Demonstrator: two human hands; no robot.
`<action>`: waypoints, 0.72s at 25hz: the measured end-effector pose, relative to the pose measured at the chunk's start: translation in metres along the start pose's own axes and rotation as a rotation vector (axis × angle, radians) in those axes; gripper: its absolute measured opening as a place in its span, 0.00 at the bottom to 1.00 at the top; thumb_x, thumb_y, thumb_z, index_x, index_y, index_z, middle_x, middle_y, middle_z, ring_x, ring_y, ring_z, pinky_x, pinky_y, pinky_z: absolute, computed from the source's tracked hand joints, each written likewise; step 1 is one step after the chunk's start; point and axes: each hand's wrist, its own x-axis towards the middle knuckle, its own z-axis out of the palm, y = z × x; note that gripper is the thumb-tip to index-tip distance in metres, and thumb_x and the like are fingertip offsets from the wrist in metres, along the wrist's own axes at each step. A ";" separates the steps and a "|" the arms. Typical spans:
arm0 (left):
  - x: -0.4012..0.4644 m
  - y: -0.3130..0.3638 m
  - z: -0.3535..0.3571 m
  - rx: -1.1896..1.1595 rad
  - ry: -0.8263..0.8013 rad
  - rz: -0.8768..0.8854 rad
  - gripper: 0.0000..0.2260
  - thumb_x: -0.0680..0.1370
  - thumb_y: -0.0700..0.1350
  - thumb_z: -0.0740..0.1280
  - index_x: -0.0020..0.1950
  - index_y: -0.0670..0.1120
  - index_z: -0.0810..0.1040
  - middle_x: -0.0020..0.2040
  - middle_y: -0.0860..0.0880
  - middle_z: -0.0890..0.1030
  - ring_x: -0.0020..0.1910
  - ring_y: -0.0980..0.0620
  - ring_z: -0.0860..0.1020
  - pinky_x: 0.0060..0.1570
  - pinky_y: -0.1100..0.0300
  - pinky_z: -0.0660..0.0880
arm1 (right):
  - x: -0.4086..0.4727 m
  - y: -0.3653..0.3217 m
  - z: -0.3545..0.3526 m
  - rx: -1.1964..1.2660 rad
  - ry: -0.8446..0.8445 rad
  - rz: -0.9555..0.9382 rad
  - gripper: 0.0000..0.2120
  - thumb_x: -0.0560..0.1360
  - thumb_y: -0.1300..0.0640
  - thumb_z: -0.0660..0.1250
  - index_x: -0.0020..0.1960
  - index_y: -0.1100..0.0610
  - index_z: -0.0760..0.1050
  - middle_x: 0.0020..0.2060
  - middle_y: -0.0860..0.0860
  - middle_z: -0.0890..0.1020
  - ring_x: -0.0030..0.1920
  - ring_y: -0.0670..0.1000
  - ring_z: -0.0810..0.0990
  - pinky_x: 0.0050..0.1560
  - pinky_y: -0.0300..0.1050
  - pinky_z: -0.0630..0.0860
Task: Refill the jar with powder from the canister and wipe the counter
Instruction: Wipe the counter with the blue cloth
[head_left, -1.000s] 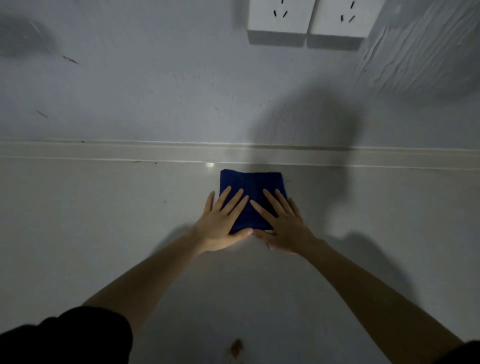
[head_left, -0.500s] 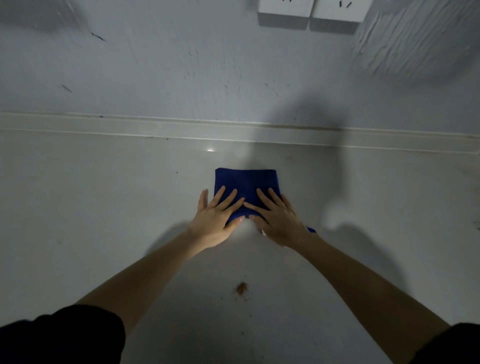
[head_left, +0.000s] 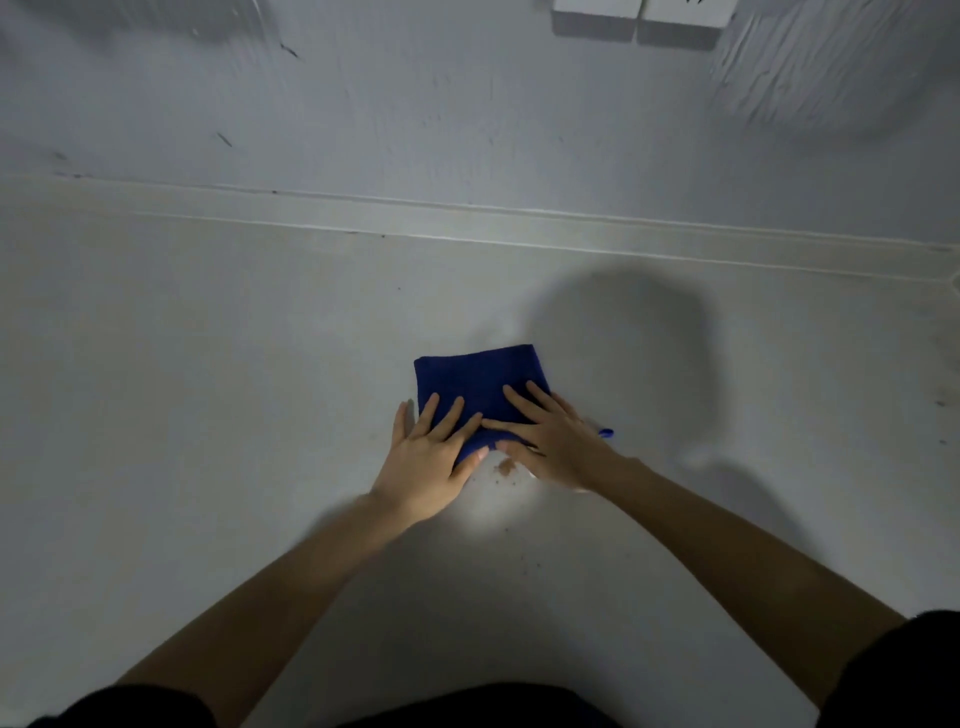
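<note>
Item: folded dark blue cloth (head_left: 480, 382), roughly square, lying flat on the pale counter (head_left: 208, 415) near its middle, well short of the raised strip where counter meets wall. Orientation: slightly rotated, the far edge running left to right and rising a little toward the right; no clear long axis, the near part being hidden under the hands. A small blue corner or tag (head_left: 605, 432) shows just beyond the right hand's outer edge. Left hand (head_left: 434, 462): palm down, fingers straight and spread, pointing away from the person and slightly right, resting on the cloth's near left portion; the outermost finger lies on bare counter beside the cloth's left edge, and the thumb reaches toward the right hand. Right hand (head_left: 553, 441): palm down, fingers extended and pointing away and to the left, covering the cloth's near right portion. Index fingers and thumbs of both hands meet or nearly meet over the cloth's near edge. Grip: neither hand curls around anything; both are flat and open, pressing on the cloth. Forearms bare, converging from the lower corners; dark sleeves at the frame's bottom edge. Spill: a small brown powder patch (head_left: 505, 468) with scattered specks on the counter just nearer than the cloth, between the thumbs. Background: two white wall sockets (head_left: 641, 18) at the top edge.
</note>
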 end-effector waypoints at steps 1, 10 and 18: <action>-0.011 0.004 0.002 0.000 0.005 -0.018 0.30 0.79 0.56 0.38 0.58 0.48 0.77 0.56 0.45 0.82 0.55 0.39 0.79 0.51 0.37 0.74 | -0.008 -0.005 0.003 0.012 0.007 -0.020 0.23 0.77 0.40 0.44 0.70 0.42 0.55 0.75 0.52 0.52 0.74 0.56 0.43 0.73 0.53 0.42; -0.088 0.056 0.012 -0.018 0.067 -0.105 0.21 0.74 0.55 0.54 0.57 0.46 0.78 0.55 0.43 0.82 0.55 0.38 0.79 0.53 0.41 0.75 | -0.069 -0.019 0.032 0.032 -0.001 -0.217 0.32 0.70 0.32 0.37 0.70 0.40 0.56 0.74 0.46 0.46 0.72 0.51 0.35 0.70 0.48 0.34; -0.096 0.088 -0.015 -0.175 0.134 -0.018 0.20 0.75 0.56 0.53 0.43 0.48 0.81 0.37 0.47 0.85 0.34 0.48 0.82 0.39 0.58 0.77 | -0.101 0.012 0.022 0.012 -0.166 -0.265 0.28 0.69 0.32 0.42 0.68 0.36 0.49 0.71 0.38 0.43 0.70 0.41 0.32 0.69 0.50 0.29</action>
